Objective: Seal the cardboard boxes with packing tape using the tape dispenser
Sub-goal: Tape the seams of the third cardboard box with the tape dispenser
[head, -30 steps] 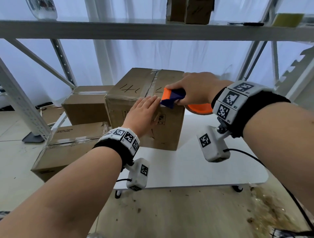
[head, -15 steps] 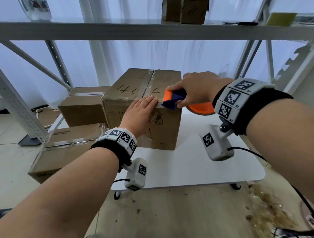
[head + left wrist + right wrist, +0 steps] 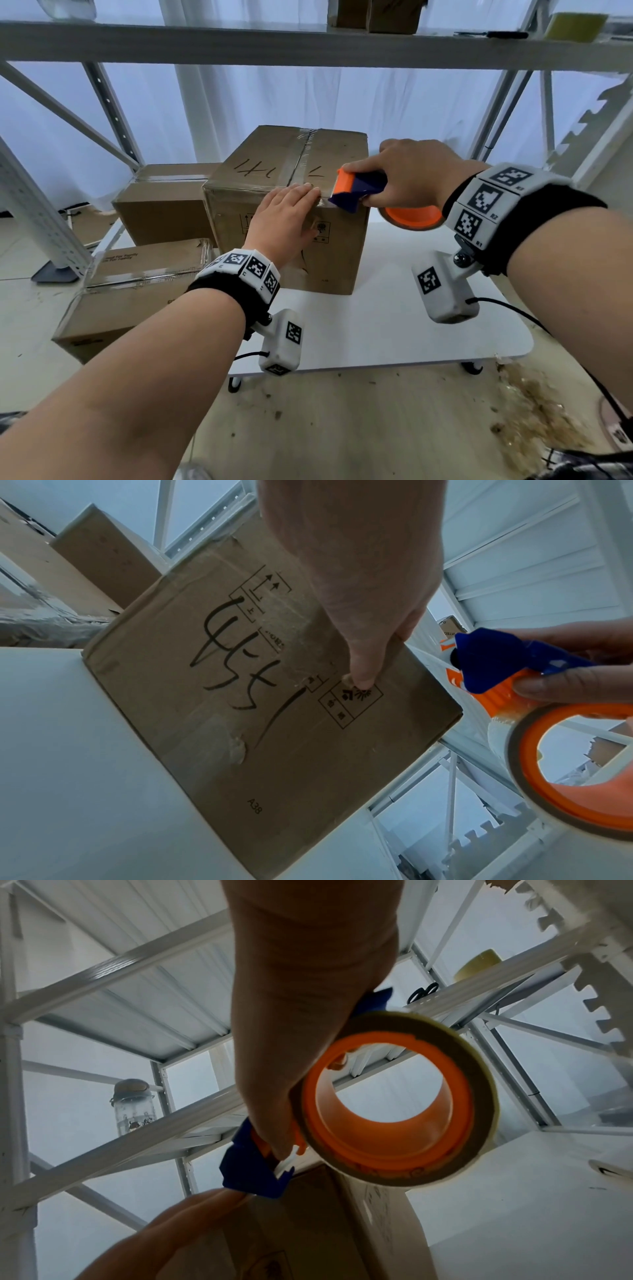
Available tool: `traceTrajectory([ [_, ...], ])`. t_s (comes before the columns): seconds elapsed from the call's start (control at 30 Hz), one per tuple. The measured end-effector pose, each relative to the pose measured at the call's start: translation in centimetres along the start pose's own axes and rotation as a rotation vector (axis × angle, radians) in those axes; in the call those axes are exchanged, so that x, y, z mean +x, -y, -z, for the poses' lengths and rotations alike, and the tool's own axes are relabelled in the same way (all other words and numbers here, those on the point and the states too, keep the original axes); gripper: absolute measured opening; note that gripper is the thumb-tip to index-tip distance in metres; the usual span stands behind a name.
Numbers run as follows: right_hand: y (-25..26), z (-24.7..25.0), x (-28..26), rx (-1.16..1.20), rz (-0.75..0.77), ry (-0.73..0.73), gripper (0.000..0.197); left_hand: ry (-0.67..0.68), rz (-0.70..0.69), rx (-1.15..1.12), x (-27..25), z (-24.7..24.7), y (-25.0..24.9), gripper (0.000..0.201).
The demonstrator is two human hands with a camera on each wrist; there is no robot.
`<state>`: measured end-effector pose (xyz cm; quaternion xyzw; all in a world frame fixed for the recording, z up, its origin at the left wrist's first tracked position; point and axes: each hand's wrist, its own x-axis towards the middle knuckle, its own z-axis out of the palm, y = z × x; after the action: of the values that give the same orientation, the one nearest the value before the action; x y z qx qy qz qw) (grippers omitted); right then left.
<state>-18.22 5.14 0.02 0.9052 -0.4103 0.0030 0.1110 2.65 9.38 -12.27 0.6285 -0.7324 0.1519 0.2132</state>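
The cardboard box (image 3: 287,219) stands on the white desk (image 3: 394,329), clear tape along its top seam. The right hand (image 3: 407,174) grips the orange-and-blue tape dispenser (image 3: 356,190) at the box's near top edge. The left hand (image 3: 284,219) lies flat, fingers straight, pressing the front face just beside it.

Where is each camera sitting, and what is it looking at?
Head: up on the person's head, looking down at the cardboard box, both forearms and the white table.
Left wrist: under the left hand, looking up along the fingers pressed on the box.
Right wrist: under the right hand, looking up at the tape dispenser and shelving.
Shared: all three show the dispenser and the box.
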Motion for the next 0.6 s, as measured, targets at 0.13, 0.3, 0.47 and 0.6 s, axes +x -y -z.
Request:
traceTrajectory([
  [0.13,-0.5,-0.2,-0.2,0.048,0.009,-0.012,0.058,-0.006,0.007,0.002,0.0,-0.2,0.1,0.065],
  [0.3,-1.2,-0.4,-0.2,0.081,0.052,-0.024,0.061,-0.012,0.014,0.002,-0.1,-0.1,0.0,0.066],
  [0.47,-2.2,-0.4,-0.7,-0.002,0.024,0.017,0.062,-0.009,0.034,0.009,0.1,-0.2,-0.2,0.066],
  [0.6,-2.5,-0.4,-0.5,-0.001,0.023,0.035,0.062,0.006,0.029,0.019,0.0,0.1,-0.3,0.066],
])
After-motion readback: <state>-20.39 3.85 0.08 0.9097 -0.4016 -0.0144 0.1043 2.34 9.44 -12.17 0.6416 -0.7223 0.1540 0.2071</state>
